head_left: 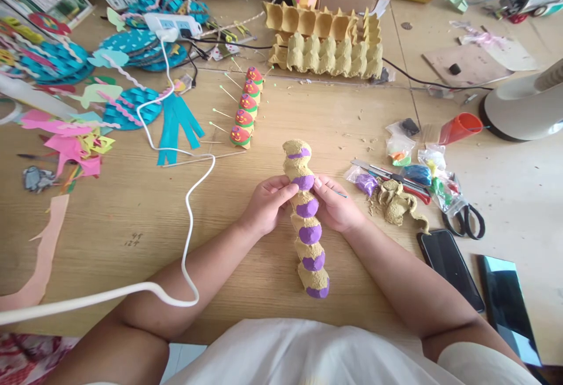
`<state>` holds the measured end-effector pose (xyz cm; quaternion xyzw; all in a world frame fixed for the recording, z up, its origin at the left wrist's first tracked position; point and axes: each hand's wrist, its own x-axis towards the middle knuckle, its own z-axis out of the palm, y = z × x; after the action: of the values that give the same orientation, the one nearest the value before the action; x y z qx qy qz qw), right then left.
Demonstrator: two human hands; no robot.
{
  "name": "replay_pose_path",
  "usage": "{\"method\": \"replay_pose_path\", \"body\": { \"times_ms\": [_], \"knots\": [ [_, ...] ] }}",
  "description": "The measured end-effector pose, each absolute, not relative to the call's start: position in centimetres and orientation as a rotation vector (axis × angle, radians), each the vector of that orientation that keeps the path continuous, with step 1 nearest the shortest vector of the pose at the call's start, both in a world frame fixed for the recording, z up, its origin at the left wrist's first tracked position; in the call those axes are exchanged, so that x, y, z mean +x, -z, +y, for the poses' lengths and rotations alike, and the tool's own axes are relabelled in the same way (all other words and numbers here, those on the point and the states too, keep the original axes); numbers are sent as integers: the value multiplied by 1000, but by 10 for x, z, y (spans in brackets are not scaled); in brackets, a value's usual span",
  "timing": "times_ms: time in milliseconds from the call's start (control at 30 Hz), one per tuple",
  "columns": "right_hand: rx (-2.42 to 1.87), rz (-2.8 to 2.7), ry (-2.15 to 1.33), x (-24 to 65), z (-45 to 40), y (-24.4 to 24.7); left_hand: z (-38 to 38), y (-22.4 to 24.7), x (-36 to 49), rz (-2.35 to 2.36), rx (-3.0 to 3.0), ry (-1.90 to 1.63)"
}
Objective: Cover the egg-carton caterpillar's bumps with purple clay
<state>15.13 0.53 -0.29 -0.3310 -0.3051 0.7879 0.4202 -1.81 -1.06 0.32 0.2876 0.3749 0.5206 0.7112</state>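
A long strip of egg-carton bumps, tan with purple patches on each bump, is held upright in the picture between both hands. My left hand grips its left edge near the second bump, thumb on top. On the opposite edge, my right hand pinches the strip at the same height, with a thin dark tool lying along its fingers. Beyond them lies a shorter egg-carton strip with red and green faces, flanked by thin sticks. A bag of purple clay rests to the right of my right hand.
Egg cartons stand at the back. A white cable crosses the left side and my left forearm. Right are a cutter, clay bags, carton scraps, scissors, a phone and a red cup. Paper crafts lie left.
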Motion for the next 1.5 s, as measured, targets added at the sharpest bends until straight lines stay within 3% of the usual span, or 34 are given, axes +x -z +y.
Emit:
{"method": "replay_pose_path", "body": {
  "times_ms": [1500],
  "knots": [
    [-767, -758, -2003, 148, 7, -4, -5, 6, -22, 860, 721, -1149]
  ]
}}
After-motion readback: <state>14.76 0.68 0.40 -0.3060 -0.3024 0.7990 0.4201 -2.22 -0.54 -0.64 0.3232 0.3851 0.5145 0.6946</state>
